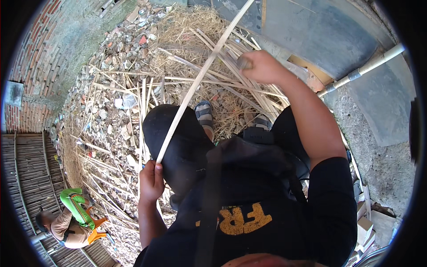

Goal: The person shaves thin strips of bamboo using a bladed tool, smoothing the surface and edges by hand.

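My left hand grips the near end of a long pale bamboo strip, beside my left knee. The strip runs up and away to the top of the view. My right hand is raised further along, closed around a small dark tool handle close to the strip; the blade is hidden. I sit in black clothes, a sandalled foot planted among cut strips.
A heap of bamboo strips and shavings covers the rubble ground ahead. A brick wall stands left, a grey wall with a white pipe right. Another person in green crouches on a bamboo mat lower left. Boxes lie lower right.
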Tool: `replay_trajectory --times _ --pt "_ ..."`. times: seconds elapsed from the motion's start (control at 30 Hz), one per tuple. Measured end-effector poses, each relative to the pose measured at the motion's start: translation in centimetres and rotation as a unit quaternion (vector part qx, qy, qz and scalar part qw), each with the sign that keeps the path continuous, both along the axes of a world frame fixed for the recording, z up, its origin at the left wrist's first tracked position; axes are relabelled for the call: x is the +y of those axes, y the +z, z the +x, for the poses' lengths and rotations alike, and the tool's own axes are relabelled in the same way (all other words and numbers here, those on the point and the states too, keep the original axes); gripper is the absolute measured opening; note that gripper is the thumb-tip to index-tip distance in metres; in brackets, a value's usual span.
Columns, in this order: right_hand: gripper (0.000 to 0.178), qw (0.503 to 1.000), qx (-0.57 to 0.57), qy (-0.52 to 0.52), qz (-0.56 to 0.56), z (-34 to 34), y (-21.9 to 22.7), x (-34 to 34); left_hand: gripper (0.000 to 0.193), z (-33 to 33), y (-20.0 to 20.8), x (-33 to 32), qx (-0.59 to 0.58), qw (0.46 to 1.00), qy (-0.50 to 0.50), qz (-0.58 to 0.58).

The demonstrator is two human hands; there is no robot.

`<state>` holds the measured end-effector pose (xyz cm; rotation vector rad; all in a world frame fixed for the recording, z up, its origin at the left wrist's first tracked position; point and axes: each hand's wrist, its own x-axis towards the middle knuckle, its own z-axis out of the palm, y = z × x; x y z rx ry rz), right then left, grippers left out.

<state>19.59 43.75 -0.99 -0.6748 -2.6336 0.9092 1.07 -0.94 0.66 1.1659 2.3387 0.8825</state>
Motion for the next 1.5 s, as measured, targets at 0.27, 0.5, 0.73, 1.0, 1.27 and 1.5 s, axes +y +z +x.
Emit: replay_trajectory --times 0.27,0.5,0.73,1.0,1.27,1.5 --pt "0.026 1.0 -0.016 0.01 0.022 0.2 2.5 -1.6 0.035 -0.1 0.7 0.4 -0.023 1.0 0.001 -0.002" --pt "0.032 0.997 -0.035 0.051 0.055 -0.1 0.6 -1.5 0.035 -0.3 -0.6 0.0 -0.023 0.999 0.003 0.028" --pt "0.036 0.996 -0.06 -0.065 -0.015 0.6 -0.1 1.6 0.034 -0.1 0.9 0.8 0.013 1.0 0.004 0.011" --pt "0.029 0.987 -0.105 0.114 0.053 -0.7 2.9 -4.3 0.033 0.1 -0.2 0.3 0.054 0.998 0.007 0.025" --pt "0.035 0.998 -0.057 -0.006 -0.014 0.1 -0.6 0.9 0.034 0.4 0.4 1.0 0.065 0.998 0.017 0.015" --pt "0.033 0.982 -0.093 0.131 0.102 -0.5 3.7 -4.9 0.035 0.6 0.0 0.8 0.091 0.996 0.015 0.015"
